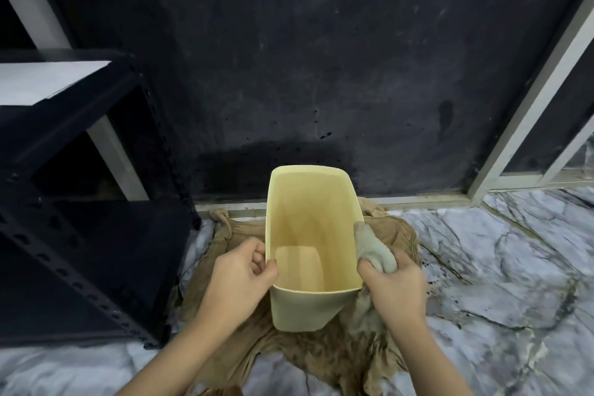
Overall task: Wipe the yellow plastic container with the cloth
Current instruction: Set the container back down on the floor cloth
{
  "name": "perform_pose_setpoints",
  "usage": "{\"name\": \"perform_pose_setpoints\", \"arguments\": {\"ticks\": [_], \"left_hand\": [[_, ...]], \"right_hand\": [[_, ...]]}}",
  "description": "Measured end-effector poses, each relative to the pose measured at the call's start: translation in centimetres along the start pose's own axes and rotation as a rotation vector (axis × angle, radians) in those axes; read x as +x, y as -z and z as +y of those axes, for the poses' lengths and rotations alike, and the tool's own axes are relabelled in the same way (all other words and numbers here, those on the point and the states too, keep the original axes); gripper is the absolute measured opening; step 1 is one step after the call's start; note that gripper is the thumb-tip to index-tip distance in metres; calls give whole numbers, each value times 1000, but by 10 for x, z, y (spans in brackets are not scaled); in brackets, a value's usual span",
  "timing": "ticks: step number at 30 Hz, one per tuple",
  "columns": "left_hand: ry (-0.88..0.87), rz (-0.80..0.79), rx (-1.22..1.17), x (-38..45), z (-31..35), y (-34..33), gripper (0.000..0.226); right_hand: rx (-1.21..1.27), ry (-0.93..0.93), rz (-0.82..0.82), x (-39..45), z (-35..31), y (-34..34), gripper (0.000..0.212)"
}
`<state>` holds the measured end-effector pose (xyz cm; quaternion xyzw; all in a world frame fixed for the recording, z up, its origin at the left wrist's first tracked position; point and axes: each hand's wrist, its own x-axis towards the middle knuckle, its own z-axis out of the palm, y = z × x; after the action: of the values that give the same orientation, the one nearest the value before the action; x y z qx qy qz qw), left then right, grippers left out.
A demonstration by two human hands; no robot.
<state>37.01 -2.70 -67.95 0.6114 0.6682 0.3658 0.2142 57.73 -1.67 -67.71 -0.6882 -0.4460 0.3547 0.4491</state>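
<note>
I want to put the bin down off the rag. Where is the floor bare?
Bare marble floor lies right of the brown rag, below the metal door frame. Crowded left: the black shelf rack borders the rag beside the yellow container.

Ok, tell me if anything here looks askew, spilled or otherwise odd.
The yellow container is tipped, not upright, its opening facing the camera. The left hand pinches its left rim; the right hand holds a grey cloth at the right rim. A crumpled, dirty brown cloth lies under it on the marble floor. No spill visible.
</note>
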Motion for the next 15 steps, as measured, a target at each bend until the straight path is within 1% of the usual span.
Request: {"name": "perform_pose_setpoints", "arguments": {"ticks": [2,6,11,15], "left_hand": [[25,6,-9,14,-10,-6,23],[73,-21,1,39,-30,-21,23],[124,9,-30,55,-46,-30,21],[129,3,-56,57,-48,-30,20]], "right_hand": [[6,15,-4,13,-1,-11,9],[5,1,-17,36,10,-34,14],[-8,-12,-22,52,19,-50,9],[-11,0,-20,55,20,-55,8]]}}
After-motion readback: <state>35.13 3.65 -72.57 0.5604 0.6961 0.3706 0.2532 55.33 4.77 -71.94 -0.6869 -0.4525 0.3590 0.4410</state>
